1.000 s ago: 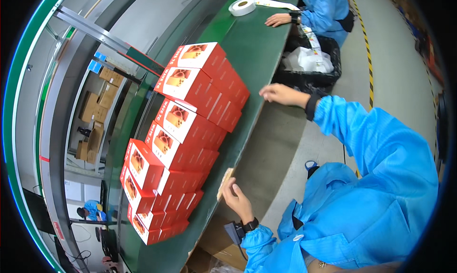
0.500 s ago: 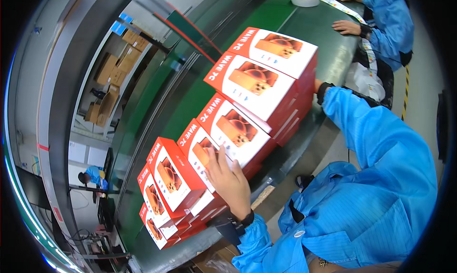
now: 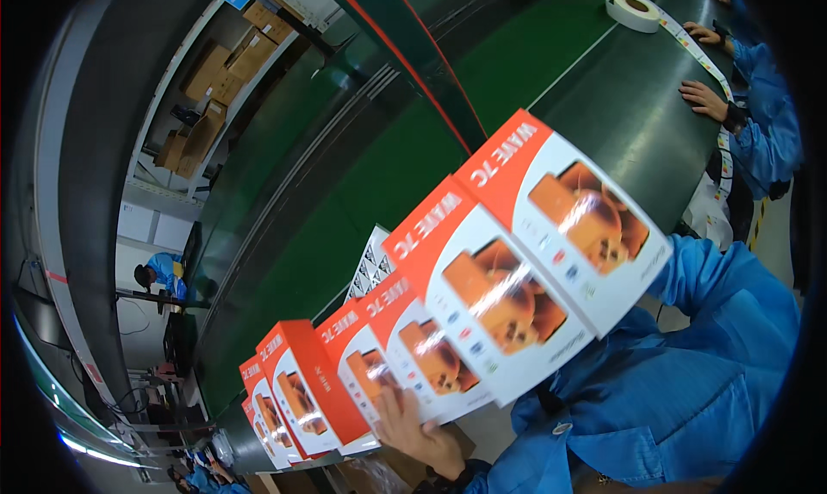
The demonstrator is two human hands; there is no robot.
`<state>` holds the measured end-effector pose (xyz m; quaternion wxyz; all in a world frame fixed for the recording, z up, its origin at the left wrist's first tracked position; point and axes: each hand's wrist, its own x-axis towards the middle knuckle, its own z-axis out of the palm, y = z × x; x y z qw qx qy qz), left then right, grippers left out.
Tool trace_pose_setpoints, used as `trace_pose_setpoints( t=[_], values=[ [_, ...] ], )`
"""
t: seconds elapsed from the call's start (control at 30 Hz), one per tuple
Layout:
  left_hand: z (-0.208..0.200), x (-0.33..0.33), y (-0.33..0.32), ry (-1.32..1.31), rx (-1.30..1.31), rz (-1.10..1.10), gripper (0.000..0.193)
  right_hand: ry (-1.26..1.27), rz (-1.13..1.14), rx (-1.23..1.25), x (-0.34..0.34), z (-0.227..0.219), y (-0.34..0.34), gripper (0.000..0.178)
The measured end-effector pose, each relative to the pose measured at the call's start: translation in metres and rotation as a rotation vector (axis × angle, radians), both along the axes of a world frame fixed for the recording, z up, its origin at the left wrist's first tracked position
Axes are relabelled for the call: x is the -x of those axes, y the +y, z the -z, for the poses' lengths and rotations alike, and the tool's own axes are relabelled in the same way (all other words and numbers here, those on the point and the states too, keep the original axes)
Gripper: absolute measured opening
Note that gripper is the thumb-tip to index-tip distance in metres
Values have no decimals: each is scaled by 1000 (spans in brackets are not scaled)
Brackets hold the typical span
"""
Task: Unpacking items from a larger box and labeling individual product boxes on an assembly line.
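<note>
A slanting row of stacked red-and-white phone boxes, each picturing orange phones, runs across the middle. My left hand (image 3: 413,429) lies with fingers stretched along the near side of a phone box (image 3: 366,369), touching it. At the right end, two larger-looking phone boxes, the end one (image 3: 590,227) and its neighbour (image 3: 500,300), stand nearest to the camera, tilted. My right arm (image 3: 724,292) reaches in behind that end; the boxes hide my right hand. Behind the row a white piece with black printed marks (image 3: 372,266) shows.
A green work surface (image 3: 345,180) stretches behind the boxes. A roll of labels (image 3: 636,7) trails its strip toward another person's hands (image 3: 705,99) at the upper right. A red-edged dark post (image 3: 422,55) rises behind the row. Shelves with cartons (image 3: 207,68) stand at the left.
The right-end boxes have come up closer to the camera and tilted, baring the printed piece behind. My left hand stays against the row. My right wrist has gone out of sight behind the boxes.
</note>
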<state>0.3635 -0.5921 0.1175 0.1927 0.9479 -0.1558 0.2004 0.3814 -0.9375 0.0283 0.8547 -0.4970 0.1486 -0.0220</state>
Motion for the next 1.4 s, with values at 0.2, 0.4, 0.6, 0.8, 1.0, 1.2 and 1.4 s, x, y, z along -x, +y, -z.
trace_pose_setpoints(
  t=[0.2, 0.4, 0.6, 0.8, 1.0, 1.2, 1.4],
  values=[
    [23, -15, 51, -149, 180, -182, 52, 52, -198, -82, -17, -8, 73, 61],
    [23, -34, 97, -324, 268, -385, 48, -117, -351, 290, -62, 53, 129, 65],
    [24, -42, 118, -315, 228, -462, 48, -435, -77, 1011, -166, 34, 105, 31],
    [29, -38, 131, -301, 249, -420, 47, -727, -285, 1102, -278, 30, 149, 49],
    [37, -38, 141, -273, 266, -373, 46, -484, -860, 1506, -299, 31, 145, 35],
    [34, -30, 137, -244, 297, -320, 45, -755, 5, 1359, -228, -85, 85, 15],
    [-11, -19, 108, -169, 451, -309, 22, -773, 85, 879, -102, -176, 56, 23]
  ],
)
